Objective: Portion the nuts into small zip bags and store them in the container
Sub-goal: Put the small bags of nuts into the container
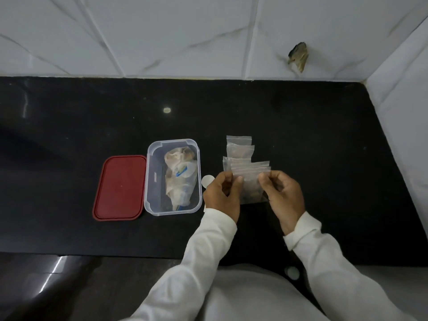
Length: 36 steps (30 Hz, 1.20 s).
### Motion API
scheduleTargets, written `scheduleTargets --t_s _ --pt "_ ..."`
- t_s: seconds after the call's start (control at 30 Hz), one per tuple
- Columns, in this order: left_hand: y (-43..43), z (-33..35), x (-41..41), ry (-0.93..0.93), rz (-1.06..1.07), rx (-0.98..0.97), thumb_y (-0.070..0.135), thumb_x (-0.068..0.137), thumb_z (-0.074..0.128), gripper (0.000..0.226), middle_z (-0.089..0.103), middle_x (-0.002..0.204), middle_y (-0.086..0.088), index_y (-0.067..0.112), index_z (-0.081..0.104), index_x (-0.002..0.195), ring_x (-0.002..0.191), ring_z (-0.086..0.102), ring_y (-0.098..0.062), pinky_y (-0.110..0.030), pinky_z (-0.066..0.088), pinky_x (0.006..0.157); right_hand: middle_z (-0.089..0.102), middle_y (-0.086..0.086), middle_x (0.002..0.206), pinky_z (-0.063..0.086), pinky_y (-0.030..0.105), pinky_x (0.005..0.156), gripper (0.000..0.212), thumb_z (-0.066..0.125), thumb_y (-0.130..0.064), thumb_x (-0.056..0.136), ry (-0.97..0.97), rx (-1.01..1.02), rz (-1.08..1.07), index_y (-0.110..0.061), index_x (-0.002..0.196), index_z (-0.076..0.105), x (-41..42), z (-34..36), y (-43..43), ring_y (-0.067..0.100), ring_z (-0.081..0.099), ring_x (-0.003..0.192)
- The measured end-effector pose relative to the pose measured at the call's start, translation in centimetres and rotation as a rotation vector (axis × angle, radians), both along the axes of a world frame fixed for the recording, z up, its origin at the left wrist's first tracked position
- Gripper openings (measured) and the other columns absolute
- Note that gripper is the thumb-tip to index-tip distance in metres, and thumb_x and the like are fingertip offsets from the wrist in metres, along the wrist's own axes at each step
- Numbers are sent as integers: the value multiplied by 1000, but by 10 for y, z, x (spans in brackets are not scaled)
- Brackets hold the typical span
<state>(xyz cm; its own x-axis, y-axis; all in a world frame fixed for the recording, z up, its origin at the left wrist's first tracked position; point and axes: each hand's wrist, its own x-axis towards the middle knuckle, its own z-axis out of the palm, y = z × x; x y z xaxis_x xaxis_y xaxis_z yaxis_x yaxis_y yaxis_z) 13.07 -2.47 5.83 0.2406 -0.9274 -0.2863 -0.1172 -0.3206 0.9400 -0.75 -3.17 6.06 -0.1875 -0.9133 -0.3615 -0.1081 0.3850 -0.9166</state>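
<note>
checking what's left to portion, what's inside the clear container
Inside the clear container lie crumpled plastic bags, one with blue print, and brownish contents show through. Whatever lies beneath them is covered, so how many nuts remain cannot be told. The red lid lies beside it.

Black countertop (301,117), white marble-tiled wall (162,31)

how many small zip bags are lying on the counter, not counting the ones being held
3, overlapping right of the container: farthest bag, middle bag, nearest bag, the last partly behind the held bunch, which may hide more.
</note>
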Motion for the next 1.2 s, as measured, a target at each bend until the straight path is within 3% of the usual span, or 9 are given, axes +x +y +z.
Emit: scheduleTargets --t_s 0.27,0.33,0.43,0.77,0.83,0.93,1.03,1.13,1.2 --pt "-9 41 43 94 157 -140 20 90 69 6 72 85 12 25 70 92 83 68 2 -14 54 73 73 -5 106 57 25 80 23 67 -25 89 -96 -160 269 -18 110 66 37 52 -8 7 68 99" --pt "-11 42 59 109 193 -132 23 89 70 5 74 86 10 27 71 90 86 71 -5 -21 57 75 72 -5 109 57 29 84 26 69 -20 88 -103 -184 319 -18 113 67 55 54 -11 8 68 102" --pt "-12 40 86 76 267 -140 18 88 71 11 73 78 14 29 70 84 78 71 -2 -16 55 68 73 -3 106 57 36 85 24 70 -19 88 -79 -194 307 -15 111 68 85 49 -15 10 69 100" --pt "-11 14 164 -321 225 18 26 85 76 14 70 80 10 18 74 97 71 66 -1 -12 55 64 72 -7 105 57 29 84 31 68 -36 88 413 -145 452 -21 115 63 161 18 -21 7 67 96" --pt "-13 10 170 -438 190 63 30 86 74 18 72 82 6 18 75 101 73 67 -8 -15 53 66 71 -4 106 56 27 85 30 67 -34 89 531 -139 497 -20 115 62 167 18 -21 11 66 98" --pt "-20 5 169 -661 53 137 32 90 66 20 75 95 -3 23 73 106 87 68 -30 -34 55 77 69 1 99 56 33 84 14 65 -33 91 684 -81 578 -22 98 60 169 12 -23 19 65 94" --pt "-24 5 166 -847 -148 238 29 93 58 25 71 104 -9 22 67 115 96 64 -36 -37 48 73 66 7 94 56 39 81 15 64 -36 91 785 -32 589 -22 89 58 171 4 -23 27 63 89" --pt "-21 8 166 -888 -211 202 25 93 61 31 70 109 -10 21 62 124 100 63 -37 -39 47 76 65 12 95 53 35 78 21 62 -34 92 899 -13 643 -13 95 64 174 1 -24 31 61 91" --pt "-13 11 167 -865 -177 37 14 86 71 45 69 113 -10 16 60 129 99 67 -36 -41 52 77 65 11 97 50 32 79 23 61 -31 93 942 2 686 -10 100 67 176 3 -25 29 61 94"
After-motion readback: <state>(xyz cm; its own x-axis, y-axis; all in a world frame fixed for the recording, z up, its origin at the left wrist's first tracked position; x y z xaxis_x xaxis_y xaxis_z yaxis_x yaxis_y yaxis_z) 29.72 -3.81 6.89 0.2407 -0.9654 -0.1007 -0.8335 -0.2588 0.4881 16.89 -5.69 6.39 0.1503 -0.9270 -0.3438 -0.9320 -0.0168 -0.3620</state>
